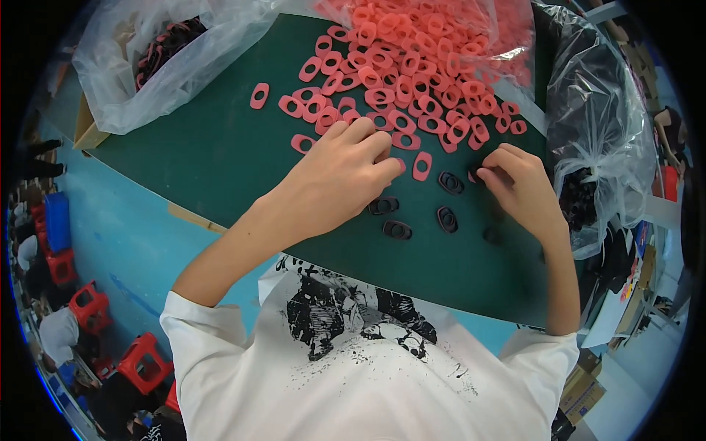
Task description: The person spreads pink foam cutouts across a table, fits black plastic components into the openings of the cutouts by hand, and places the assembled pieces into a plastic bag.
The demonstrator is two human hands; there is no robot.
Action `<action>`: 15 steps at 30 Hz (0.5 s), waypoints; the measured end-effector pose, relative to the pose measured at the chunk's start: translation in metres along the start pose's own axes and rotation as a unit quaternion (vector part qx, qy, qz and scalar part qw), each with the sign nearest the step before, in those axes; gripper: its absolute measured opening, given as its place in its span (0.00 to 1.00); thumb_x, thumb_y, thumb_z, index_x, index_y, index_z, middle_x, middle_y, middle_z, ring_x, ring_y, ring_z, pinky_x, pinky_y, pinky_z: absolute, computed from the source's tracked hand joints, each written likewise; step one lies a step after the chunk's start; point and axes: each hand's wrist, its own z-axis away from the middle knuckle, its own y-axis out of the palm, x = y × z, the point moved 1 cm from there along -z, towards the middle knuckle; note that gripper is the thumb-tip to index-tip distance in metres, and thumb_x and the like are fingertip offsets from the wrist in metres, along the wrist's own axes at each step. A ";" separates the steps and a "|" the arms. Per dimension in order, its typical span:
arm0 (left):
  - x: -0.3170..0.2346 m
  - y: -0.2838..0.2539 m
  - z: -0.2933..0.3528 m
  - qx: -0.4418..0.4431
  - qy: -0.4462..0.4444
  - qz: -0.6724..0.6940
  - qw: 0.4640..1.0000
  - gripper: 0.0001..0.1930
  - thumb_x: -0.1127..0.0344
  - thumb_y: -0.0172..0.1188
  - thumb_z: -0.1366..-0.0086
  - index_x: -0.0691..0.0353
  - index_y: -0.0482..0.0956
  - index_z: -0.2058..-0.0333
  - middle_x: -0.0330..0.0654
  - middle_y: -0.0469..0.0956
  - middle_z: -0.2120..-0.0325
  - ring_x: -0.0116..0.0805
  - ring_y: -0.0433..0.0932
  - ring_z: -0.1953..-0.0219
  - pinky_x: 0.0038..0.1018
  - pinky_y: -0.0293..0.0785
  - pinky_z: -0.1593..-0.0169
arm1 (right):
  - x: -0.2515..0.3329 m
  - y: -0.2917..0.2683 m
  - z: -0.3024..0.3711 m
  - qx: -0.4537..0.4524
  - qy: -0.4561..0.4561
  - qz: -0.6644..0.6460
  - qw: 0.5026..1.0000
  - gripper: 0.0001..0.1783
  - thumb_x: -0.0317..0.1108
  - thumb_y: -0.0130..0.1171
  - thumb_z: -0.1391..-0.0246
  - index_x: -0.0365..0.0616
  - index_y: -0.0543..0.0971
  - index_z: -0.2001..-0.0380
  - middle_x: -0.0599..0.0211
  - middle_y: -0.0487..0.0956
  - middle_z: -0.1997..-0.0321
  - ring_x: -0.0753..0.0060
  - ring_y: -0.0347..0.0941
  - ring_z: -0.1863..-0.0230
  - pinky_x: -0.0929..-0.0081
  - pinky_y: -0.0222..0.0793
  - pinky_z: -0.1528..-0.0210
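Observation:
Fingers curled in, my left hand (351,163) is closed at the near edge of a pile of pink oval rings (403,90). A bit of pink shows at its thumb tip; what it holds is mostly hidden. To the right, my right hand (521,182) pinches a small black piece (473,175) between thumb and fingers, just above the table. A single pink ring (421,166) lies between the hands. Several black oval pieces lie nearer me, among them one black oval piece (447,219) standing slightly askew and another black oval piece (397,230).
The dark green table (198,162) curves along its front edge. A clear bag (507,44) lies over the far pink rings. At the far left an open plastic bag (110,88) holds dark pieces; a tied clear bag (599,158) of black pieces stands right. Red stools (143,364) are on the floor.

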 end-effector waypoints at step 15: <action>-0.120 0.056 -0.035 -0.028 0.077 0.029 0.996 0.10 0.69 0.59 0.57 0.66 0.77 0.73 0.42 0.69 0.70 0.36 0.70 0.68 0.28 0.64 0.67 | 0.008 0.004 -0.003 -0.008 -0.184 0.094 0.978 0.10 0.16 0.60 0.56 0.36 0.78 0.67 0.60 0.74 0.68 0.58 0.75 0.68 0.67 0.72 0.66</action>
